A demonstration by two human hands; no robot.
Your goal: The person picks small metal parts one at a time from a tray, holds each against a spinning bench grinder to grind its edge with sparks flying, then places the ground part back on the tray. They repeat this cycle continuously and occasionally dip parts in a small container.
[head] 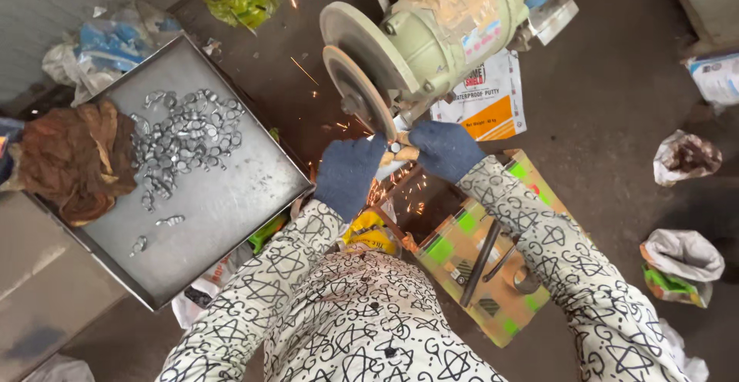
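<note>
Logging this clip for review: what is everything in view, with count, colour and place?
grinder: one, pale green, top centre, disc throwing sparks
tray: one, grey metal, left
metal parts: many, silvery, heaped on the tray
rag: one, brown, tray's left edge
cardboard box: one, brown with green patches, lower right
rods: two, dark, on the box
bags: several, white, on the floor at right
left hand: blue glove, at the disc
right hand: blue glove, pressing a small piece to the disc
</note>
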